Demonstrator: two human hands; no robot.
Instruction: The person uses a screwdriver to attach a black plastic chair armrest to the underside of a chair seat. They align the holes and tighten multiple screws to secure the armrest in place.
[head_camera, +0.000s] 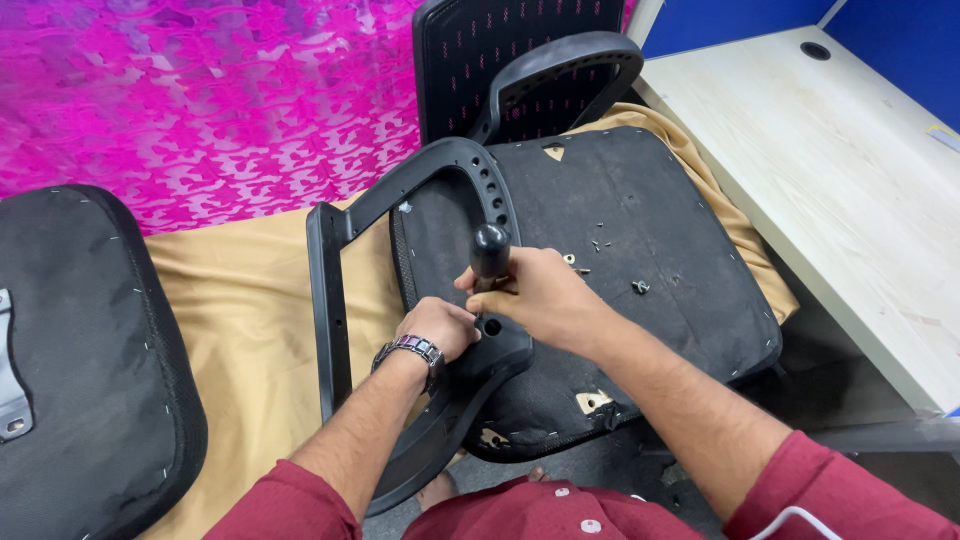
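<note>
Upturned chair seat (640, 250) on a tan cloth (250, 300), both hands at work on its armrest bracket (440, 190).

Right hand (545, 295) closed in a fist around a black-handled screwdriver (490, 250), held upright with the knob on top and the tip down at the bracket's mounting plate; forearm reaching in from the lower right, red sleeve at the elbow. Left hand (440, 328) curled shut, pressing on the bracket just beside the tool, wrist bent, a metal-link watch (410, 352) on it. Loose screws (640, 287) scattered on the seat's underside, near the right hand. Pale worktop (850, 180) to the right.
</note>
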